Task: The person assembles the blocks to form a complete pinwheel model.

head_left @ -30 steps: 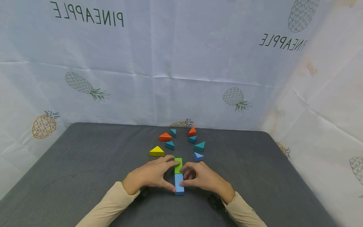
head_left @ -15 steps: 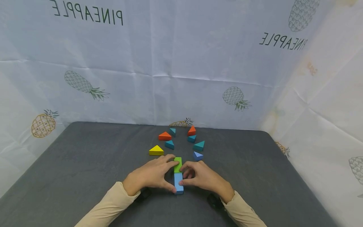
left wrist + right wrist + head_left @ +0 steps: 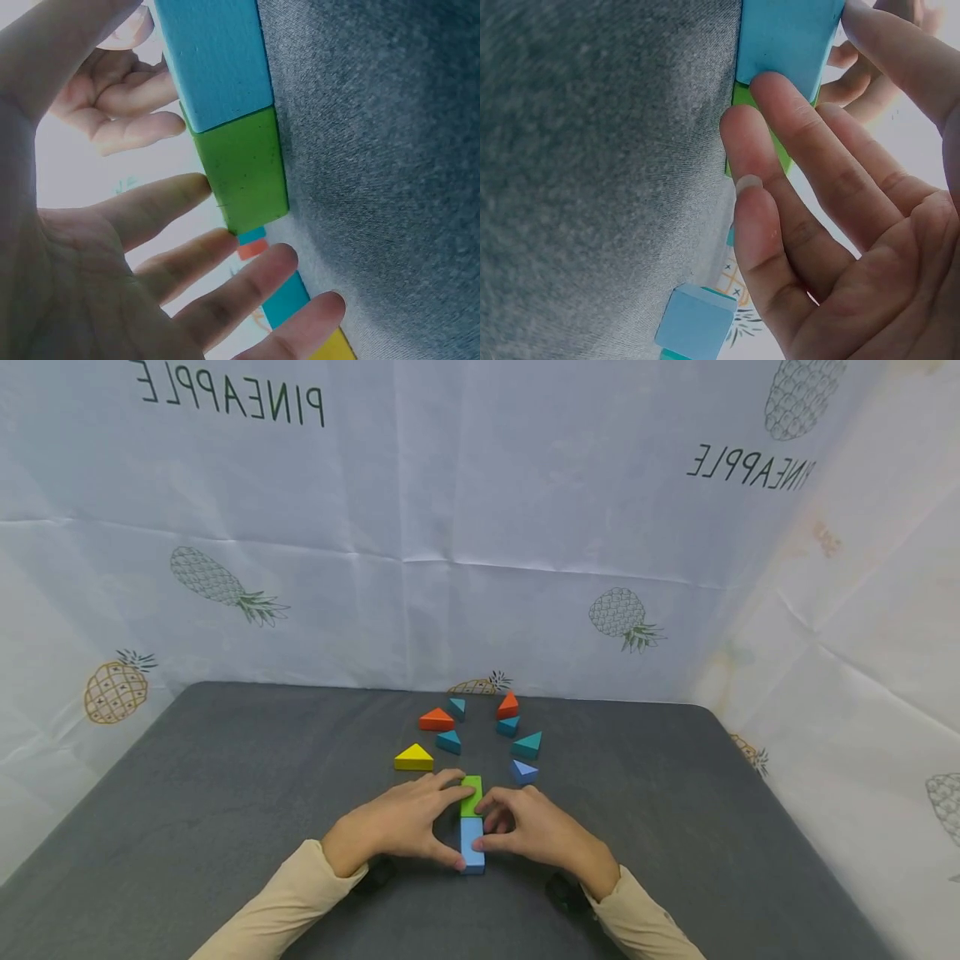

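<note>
In the head view a light blue rectangular block (image 3: 472, 843) and a green block (image 3: 471, 797) lie end to end in a line on the grey table. My left hand (image 3: 397, 818) is on their left side, thumb tip at the blue block's near end and index fingertip at the top of the green block. From the right, my right hand (image 3: 543, 831) touches them, thumb tip on the blue block's edge and index fingertip beside the green block. The left wrist view shows the left fingers (image 3: 277, 262) spread and fairly straight. Loosely bent right fingers (image 3: 795, 112) rest along the blocks in the right wrist view.
Beyond the hands stand triangular blocks: a yellow one (image 3: 414, 759), an orange one (image 3: 437, 720) and several teal ones, such as the teal triangle (image 3: 527, 746). A blue triangle (image 3: 523, 772) stands near the right hand. A pineapple-print cloth (image 3: 465, 527) hangs behind the table.
Both hands and the two blocks stay practically where they were. Only a very slight shift of the camera view shows.
</note>
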The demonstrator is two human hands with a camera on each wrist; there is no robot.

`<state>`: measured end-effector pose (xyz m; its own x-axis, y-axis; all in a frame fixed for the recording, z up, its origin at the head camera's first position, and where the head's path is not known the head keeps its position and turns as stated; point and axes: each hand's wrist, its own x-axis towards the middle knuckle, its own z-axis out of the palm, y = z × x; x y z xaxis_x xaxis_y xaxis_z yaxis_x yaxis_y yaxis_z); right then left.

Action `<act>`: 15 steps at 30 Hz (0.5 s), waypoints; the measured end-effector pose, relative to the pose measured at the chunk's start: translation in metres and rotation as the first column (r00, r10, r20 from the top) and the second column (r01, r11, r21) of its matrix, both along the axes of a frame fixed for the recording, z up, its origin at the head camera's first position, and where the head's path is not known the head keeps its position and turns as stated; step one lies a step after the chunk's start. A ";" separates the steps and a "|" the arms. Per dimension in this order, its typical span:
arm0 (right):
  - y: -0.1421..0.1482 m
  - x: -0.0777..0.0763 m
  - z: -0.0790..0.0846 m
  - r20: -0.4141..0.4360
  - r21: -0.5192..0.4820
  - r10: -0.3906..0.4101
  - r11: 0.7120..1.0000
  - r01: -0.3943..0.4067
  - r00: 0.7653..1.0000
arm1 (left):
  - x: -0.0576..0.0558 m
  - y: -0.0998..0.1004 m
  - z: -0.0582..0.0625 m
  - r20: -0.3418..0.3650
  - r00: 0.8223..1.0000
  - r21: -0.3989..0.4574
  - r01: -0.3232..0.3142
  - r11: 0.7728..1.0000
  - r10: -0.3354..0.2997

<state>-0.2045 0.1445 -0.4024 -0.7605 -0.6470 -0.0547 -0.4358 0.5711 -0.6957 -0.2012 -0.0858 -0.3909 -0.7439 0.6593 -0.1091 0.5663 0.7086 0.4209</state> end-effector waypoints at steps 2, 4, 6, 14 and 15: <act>0.000 0.000 0.000 0.003 0.004 0.002 1.000 -0.002 1.000 | 0.001 -0.001 -0.001 0.004 1.000 0.001 0.002 1.000 -0.002; 0.000 0.001 0.001 0.007 0.007 0.004 1.000 -0.004 1.000 | 0.001 -0.002 -0.002 0.004 1.000 0.003 0.004 1.000 -0.004; 0.000 0.001 0.001 0.009 0.007 0.007 1.000 -0.007 1.000 | 0.002 -0.003 -0.003 0.000 1.000 0.005 0.004 1.000 -0.004; -0.001 0.001 0.003 0.021 0.010 0.008 1.000 -0.008 1.000 | 0.002 -0.004 -0.006 -0.015 1.000 0.010 0.013 1.000 -0.013; -0.001 0.001 0.003 0.019 0.010 0.008 1.000 -0.008 1.000 | 0.002 -0.004 -0.005 -0.016 1.000 0.010 0.014 1.000 -0.013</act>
